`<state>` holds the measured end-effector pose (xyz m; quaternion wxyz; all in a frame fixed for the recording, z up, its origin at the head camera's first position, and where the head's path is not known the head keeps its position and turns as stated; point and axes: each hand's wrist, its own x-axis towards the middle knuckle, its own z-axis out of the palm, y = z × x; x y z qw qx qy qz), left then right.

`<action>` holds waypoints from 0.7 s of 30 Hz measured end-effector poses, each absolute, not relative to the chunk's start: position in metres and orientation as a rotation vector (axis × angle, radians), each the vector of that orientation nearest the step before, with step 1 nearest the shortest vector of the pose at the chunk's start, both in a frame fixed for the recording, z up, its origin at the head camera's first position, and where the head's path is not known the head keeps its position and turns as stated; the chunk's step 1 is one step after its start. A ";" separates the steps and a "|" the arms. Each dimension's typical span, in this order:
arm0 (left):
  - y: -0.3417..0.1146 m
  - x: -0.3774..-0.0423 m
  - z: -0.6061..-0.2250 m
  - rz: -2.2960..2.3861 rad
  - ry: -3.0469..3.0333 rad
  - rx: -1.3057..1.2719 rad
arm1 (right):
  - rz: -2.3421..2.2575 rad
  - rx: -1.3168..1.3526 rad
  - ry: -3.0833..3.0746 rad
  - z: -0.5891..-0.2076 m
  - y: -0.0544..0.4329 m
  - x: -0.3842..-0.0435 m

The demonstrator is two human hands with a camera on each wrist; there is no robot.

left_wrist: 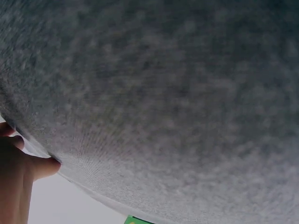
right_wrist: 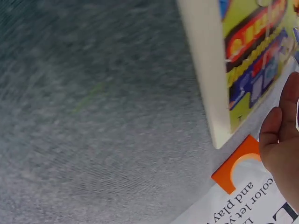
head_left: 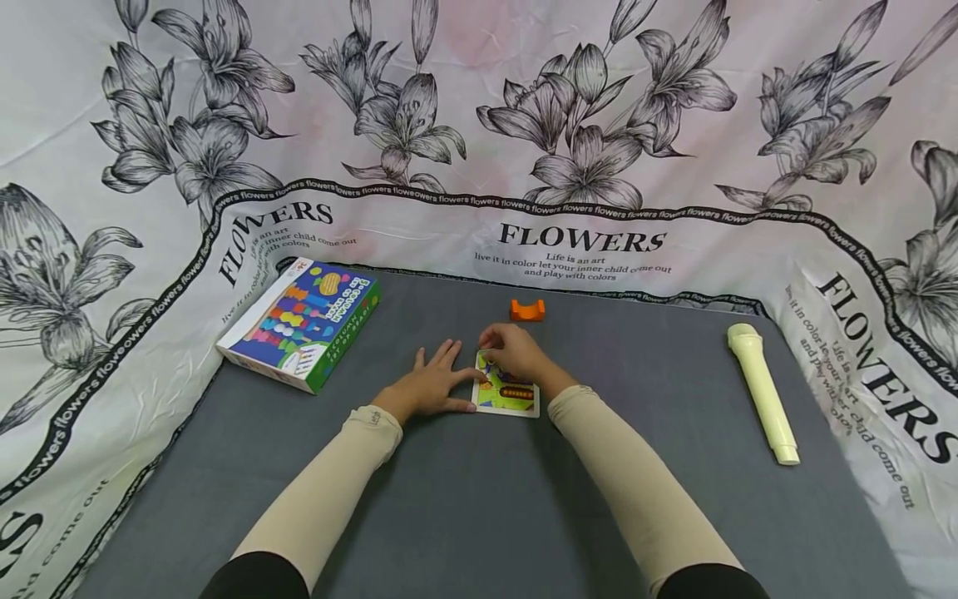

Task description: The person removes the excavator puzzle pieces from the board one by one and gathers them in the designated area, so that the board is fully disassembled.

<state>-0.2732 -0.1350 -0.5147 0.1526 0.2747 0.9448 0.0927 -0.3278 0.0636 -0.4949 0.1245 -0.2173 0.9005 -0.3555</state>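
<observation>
A small square jigsaw puzzle (head_left: 507, 398) with a pale frame and a bright picture lies flat on the grey tabletop. My left hand (head_left: 432, 388) rests on the table at its left side, fingers spread and thumb at the puzzle's edge. In the left wrist view the left hand (left_wrist: 18, 172) shows only in part. My right hand (head_left: 515, 351) is over the upper part of the puzzle, fingers bent down. At the border of the right wrist view, the right hand's fingertips (right_wrist: 290, 86) meet a bluish puzzle piece (right_wrist: 296, 49), mostly cut off there.
Behind the puzzle stands an orange U-shaped block (head_left: 528, 311). A colourful game box (head_left: 303, 323) lies at the back left. A pale yellow, microphone-shaped stick (head_left: 763, 395) lies on the right. Flower-printed cloth (head_left: 584, 225) rises behind and beside the table.
</observation>
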 end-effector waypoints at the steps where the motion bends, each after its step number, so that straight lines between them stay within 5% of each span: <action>1: -0.134 -0.273 -0.515 0.260 2.710 0.786 | -1.055 -0.632 2.616 -0.494 0.064 -0.328; 21: -0.130 -0.272 -0.515 0.321 2.717 0.775 | -1.232 -0.533 2.613 -0.485 0.122 -0.325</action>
